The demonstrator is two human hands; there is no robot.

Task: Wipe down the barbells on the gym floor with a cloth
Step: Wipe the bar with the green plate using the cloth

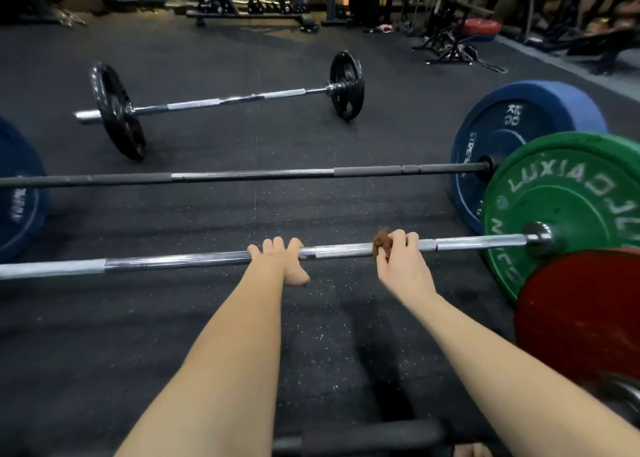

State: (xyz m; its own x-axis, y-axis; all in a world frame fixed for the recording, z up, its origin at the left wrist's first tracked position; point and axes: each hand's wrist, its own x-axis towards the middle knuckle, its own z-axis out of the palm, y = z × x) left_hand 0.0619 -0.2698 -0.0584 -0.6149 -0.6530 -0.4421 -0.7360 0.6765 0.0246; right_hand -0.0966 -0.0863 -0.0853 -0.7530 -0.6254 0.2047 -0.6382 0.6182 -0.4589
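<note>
Where the black speckled rubber floor fills most of the view, three barbells lie across it, roughly parallel and well apart. The middle bar is dark, with a big blue plate at its right end and another blue plate cut off at the left edge. The near bar is chrome and runs from the left edge to a green plate on the right; a red plate stands in front of the green one and covers its lower part. The far bar is chrome too, shorter, with a black plate near its left end and one at its right. Benches and racks line the far wall, too blurred to tell in detail. Both bare forearms reach forward to the near bar. The left hand sits near the bar's middle, fingers curled over the top of it and thumb below. The right hand is just to its right, apart from it, fingers wrapped around a small brown cloth bunched against the bar's knurled part. The cloth shows on the left side of that hand, touching the steel.
</note>
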